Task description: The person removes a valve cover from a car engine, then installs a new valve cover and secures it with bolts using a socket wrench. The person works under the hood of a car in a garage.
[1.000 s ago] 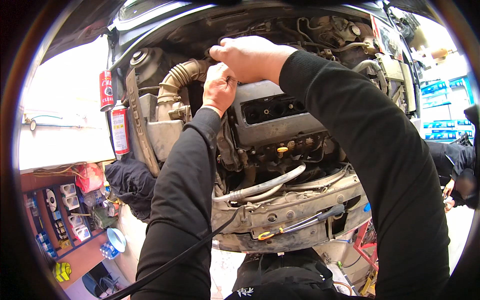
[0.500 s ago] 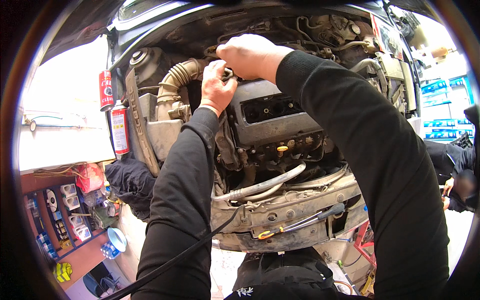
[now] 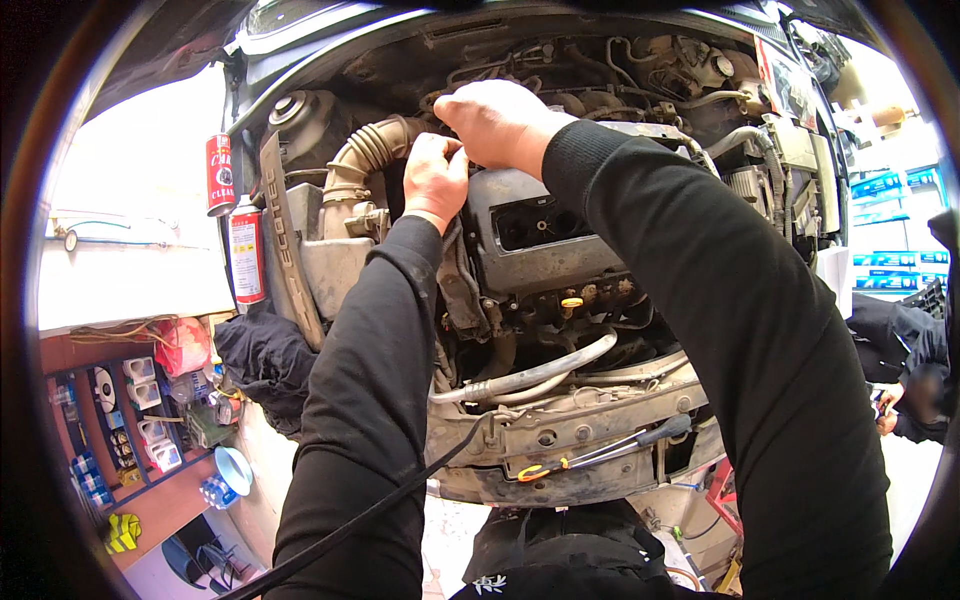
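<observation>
L hand: (image 3: 435, 178) thumb + fingers curled in close; grip hidden, can't tell if clamped on anything.
R hand: (image 3: 500, 125) curled, just above/beside L; fingers mostly hidden, can't tell.
Work spot: rear L corner of eng. cover (image 3: 540, 265), right of ribbed air intake hose (image 3: 365, 155).
Lettering: on red spray can (image 3: 220, 175), on red/white spray can (image 3: 246, 250) w/ small-print label, and raised along grey trim strip (image 3: 285, 240).
Edges: strip lies lengthwise along L side of eng. bay; both cans just outside it.
Front crossmember: (image 3: 575, 432) screwdrivers (image 3: 600, 448) on top, orange + dark handles.
Room: gap btwn forearms, over cover front, yellow dipstick handle (image 3: 571, 304) + grey pipe (image 3: 550, 367).
Far R: blue/white boxes (image 3: 885, 260), co-worker (image 3: 915, 330) below.
</observation>
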A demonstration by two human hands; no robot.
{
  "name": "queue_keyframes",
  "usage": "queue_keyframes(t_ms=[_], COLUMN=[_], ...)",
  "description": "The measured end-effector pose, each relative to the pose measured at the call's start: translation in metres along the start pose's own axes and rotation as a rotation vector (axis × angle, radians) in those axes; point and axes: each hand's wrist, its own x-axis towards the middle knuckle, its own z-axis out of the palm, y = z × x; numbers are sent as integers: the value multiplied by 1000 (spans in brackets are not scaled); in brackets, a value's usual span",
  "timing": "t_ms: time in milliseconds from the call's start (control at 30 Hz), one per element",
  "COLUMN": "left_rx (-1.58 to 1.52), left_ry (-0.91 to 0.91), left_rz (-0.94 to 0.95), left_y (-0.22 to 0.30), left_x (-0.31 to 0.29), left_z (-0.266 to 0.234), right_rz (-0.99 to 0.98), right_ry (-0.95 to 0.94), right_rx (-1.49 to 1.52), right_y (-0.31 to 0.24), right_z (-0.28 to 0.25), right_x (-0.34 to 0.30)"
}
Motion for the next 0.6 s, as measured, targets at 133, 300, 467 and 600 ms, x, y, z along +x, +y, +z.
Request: queue_keyframes(t_ms=[133, 300, 467, 600], left_rx=[22, 8, -1, -23], left_ry=[22, 32, 15, 47], left_rz=[14, 19, -17, -15], left_y=[1, 3, 4, 6], left_x=[-1, -1, 0, 0], left_z=[2, 2, 1, 2], right_rz=[22, 56, -27, 94], right_ry=[-31, -52, 46, -59], right_rx=[60, -76, 26, 42], right_y=[3, 4, 2, 2], right_z=[-2, -3, 3, 1], right_x=[-1, 4, 6, 7])
